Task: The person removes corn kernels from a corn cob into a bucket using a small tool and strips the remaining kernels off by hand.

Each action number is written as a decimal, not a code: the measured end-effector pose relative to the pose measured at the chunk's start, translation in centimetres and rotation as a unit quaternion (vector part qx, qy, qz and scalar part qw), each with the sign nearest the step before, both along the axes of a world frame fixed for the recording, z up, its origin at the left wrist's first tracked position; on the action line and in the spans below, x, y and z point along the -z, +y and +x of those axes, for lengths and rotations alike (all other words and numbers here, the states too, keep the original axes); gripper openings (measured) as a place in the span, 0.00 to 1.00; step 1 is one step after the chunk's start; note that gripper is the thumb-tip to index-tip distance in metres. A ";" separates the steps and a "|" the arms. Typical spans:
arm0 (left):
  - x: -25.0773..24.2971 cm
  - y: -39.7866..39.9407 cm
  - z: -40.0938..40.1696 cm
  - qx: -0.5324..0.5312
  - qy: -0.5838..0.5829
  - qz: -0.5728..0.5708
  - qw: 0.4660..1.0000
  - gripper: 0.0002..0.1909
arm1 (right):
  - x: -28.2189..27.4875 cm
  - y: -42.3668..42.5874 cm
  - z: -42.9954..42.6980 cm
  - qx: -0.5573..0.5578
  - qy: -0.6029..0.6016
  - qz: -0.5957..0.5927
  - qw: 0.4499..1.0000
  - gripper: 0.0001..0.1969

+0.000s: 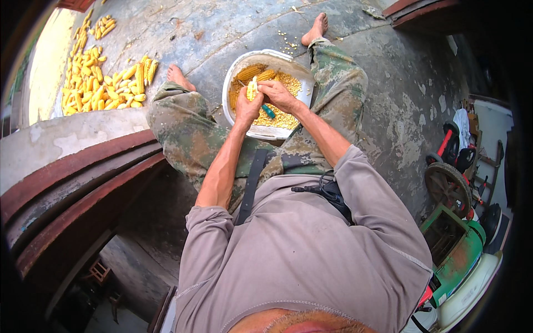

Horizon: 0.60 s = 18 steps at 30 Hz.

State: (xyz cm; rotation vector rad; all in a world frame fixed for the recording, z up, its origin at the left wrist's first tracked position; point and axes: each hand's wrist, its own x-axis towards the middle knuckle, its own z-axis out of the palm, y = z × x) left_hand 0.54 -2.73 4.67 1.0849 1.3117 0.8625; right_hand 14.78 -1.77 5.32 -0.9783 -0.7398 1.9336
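Observation:
A white plastic tub (227,104) sits on the floor between my legs, with loose corn kernels (280,120) and several whole ears of corn (250,72) inside. Above it, my left hand (248,104) grips a partly shelled corn cob (252,90) that points away from me. My right hand (278,96) is against the cob's right side, its fingers bent and close together; whether they also grip it is hidden. A tool with a teal handle (268,111) shows below my hands, over the kernels. Part of it is hidden by my hands.
Many ears of corn (89,89) lie heaped on the floor at the left. Scattered kernels (287,41) lie beyond the tub, near my right foot. A low ledge (75,139) runs along the left. At the right stand a wheel (447,187) and a green metal machine (458,249).

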 end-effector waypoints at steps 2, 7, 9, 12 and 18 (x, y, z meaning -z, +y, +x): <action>0.2 0.2 0.1 0.006 0.026 0.026 0.999 0.21 | 0.6 0.0 0.3 0.003 0.003 0.011 1.000 0.14; 1.3 0.5 -0.2 0.007 0.130 0.100 0.986 0.22 | 1.3 0.0 0.7 0.003 -0.028 0.008 1.000 0.20; 1.7 0.4 -0.5 -0.008 0.152 0.147 0.977 0.23 | 0.6 0.2 0.0 -0.002 -0.067 0.018 0.998 0.20; -0.6 0.4 0.2 -0.017 0.131 0.067 0.989 0.24 | 0.1 0.6 0.4 0.020 -0.104 0.032 0.994 0.20; -1.6 0.8 -0.2 -0.051 0.017 -0.093 0.994 0.25 | -0.3 0.6 0.3 0.026 -0.122 0.046 0.991 0.21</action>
